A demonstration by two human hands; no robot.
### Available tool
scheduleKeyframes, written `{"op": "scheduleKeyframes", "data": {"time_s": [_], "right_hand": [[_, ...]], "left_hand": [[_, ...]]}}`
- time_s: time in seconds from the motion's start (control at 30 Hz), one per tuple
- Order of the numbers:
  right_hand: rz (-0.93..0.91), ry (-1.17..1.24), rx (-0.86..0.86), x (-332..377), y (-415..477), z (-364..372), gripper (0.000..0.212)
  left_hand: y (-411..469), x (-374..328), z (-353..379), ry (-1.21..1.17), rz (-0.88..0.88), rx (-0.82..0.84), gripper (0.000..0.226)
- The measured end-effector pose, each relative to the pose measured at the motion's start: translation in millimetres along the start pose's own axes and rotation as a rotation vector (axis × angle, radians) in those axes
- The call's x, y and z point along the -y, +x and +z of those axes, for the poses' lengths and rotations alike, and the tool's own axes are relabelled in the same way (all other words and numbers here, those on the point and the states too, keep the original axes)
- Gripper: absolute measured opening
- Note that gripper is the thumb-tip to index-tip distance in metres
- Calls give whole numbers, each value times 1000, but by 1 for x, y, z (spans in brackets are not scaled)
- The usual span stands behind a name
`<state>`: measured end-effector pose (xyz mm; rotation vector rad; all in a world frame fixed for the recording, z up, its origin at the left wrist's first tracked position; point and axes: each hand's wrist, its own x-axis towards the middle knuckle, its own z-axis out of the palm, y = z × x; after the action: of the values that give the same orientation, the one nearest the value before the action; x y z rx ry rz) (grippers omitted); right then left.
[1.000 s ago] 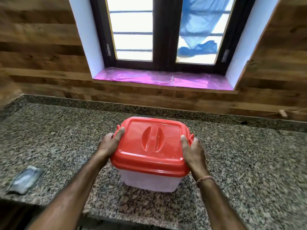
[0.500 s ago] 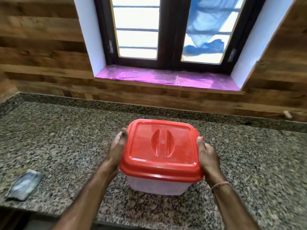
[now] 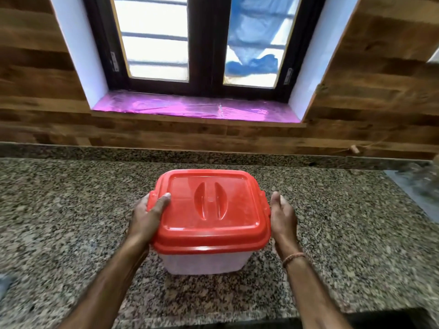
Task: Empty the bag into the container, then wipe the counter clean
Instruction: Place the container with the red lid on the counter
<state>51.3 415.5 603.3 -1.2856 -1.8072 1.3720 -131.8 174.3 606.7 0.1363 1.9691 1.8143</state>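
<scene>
A translucent white container [image 3: 204, 262] with a shut red lid [image 3: 209, 210] stands on the speckled granite counter [image 3: 71, 222], in the middle near the front edge. My left hand [image 3: 147, 217] grips the lid's left edge, thumb lying on top, fingers down the side. My right hand [image 3: 282, 217] is held flat beside the lid's right edge, fingers straight, thumb raised off the lid; I cannot tell whether it touches. A blurred grey packet [image 3: 4, 284] just shows at the left frame edge.
A wooden wall and a dark-framed window with a pink-lined sill [image 3: 194, 108] rise behind the counter. Crumpled clear plastic [image 3: 420, 184] lies on the counter at the far right. The counter's front edge runs just below the container.
My right thumb has come off the lid and that hand has flattened beside it. My left thumb has slid onto the lid top. The view has shifted right, so the grey packet is nearly out of frame.
</scene>
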Motion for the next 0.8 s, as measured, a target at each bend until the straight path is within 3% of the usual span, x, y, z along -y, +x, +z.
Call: {"op": "scheduleKeyframes", "data": {"time_s": [0.13,0.27,0.47,0.6,0.8], "right_hand": [[-69,36,228,19,-24,3,46],[14,165,266,25,-24,5,72],[-57,175,234,30,-35,9,106],[-150,306,186,43,-35,-4,89],[72,678,266,50,20,-70,74]], "left_hand": [[-5,-2,2,-4,34,0,52],[-6,-6,2,2,70,-8,76],[-14,-21,-11,2,146,-40,100],[-20,-43,-5,-19,233,-47,86],[-23,-71,61,-4,288,51,78]]}}
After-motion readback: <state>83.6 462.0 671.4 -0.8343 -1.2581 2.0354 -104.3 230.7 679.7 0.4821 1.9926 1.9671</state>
